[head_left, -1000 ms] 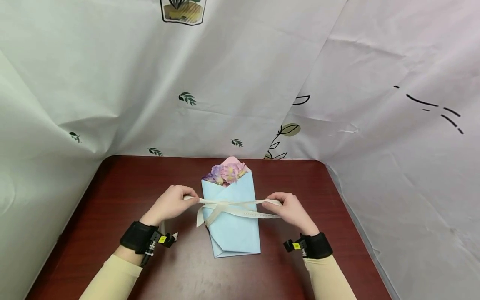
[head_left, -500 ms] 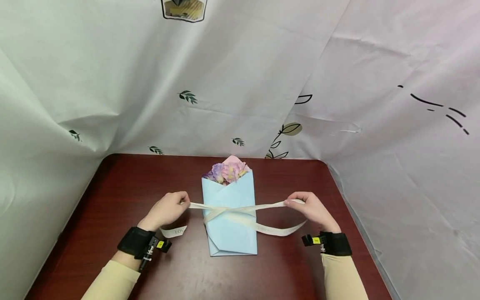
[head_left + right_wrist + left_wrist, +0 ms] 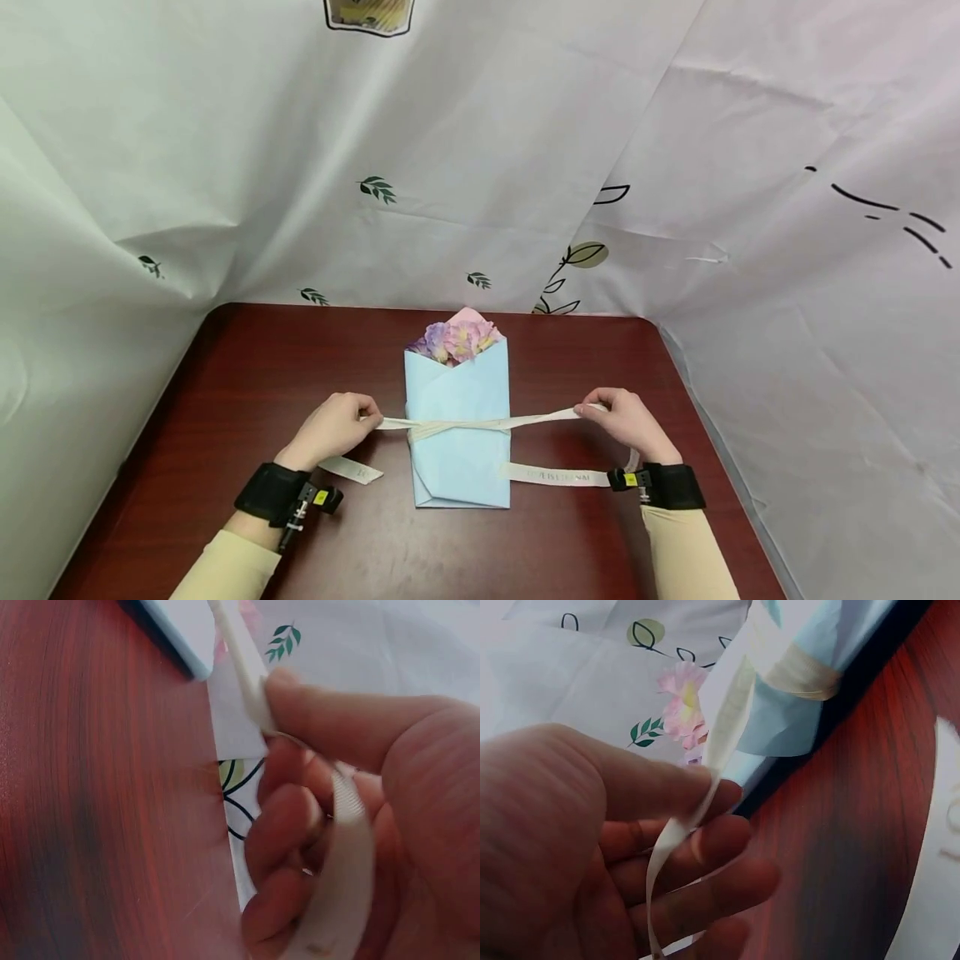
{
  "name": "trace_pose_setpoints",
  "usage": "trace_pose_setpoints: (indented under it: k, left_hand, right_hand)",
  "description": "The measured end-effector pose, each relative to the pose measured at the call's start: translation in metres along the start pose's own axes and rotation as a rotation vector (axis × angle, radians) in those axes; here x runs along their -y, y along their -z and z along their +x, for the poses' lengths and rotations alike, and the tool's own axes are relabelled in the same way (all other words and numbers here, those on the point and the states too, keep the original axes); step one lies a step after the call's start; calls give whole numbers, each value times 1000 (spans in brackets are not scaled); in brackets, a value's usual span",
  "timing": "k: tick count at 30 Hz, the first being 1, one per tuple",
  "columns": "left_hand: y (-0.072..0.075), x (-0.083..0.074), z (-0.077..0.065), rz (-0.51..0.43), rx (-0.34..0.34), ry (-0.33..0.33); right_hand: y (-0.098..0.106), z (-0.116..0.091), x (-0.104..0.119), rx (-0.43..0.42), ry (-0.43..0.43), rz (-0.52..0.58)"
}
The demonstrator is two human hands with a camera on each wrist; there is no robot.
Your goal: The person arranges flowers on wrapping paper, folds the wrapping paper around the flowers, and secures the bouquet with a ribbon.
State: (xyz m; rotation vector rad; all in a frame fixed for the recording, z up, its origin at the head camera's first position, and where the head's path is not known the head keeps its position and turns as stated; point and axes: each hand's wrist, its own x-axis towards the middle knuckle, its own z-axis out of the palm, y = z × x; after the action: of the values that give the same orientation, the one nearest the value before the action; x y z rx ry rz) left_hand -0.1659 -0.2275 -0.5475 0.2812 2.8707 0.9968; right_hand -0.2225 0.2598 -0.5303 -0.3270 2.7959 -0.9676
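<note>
A bouquet of pink and purple flowers (image 3: 459, 342) in light blue wrapping paper (image 3: 457, 387) lies on the table. A cream ribbon (image 3: 543, 418) crosses over the middle of the wrap and stretches out to both sides. My left hand (image 3: 336, 429) pinches one end between thumb and index finger, left of the bouquet. To the right, my right hand (image 3: 622, 421) pinches the other end the same way. Loose printed tails of the ribbon hang below each hand. In the left wrist view, the ribbon (image 3: 731, 724) runs from the wrap into the thumb's pinch.
The dark red-brown table (image 3: 375, 542) carries the bouquet near its middle. A white cloth (image 3: 480, 150) with leaf prints hangs behind and around it. Black wrist straps with small cameras sit on both forearms.
Both hands have drawn apart, the right one farther out to the right. The ribbon across the wrap has pulled straight and tighter, its loop collapsing and crossing sitting slightly lower.
</note>
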Motion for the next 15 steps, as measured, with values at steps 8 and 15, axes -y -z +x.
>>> trace_pose_setpoints:
  k: [8,15]
  left_hand:
    - [-19,-10,8,-91,113,-47]
    - [-31,-32,16,-40,70,-144]
  right_hand:
    - [-16,4,10,236,59,18]
    - [-49,6,31,364,155,-76]
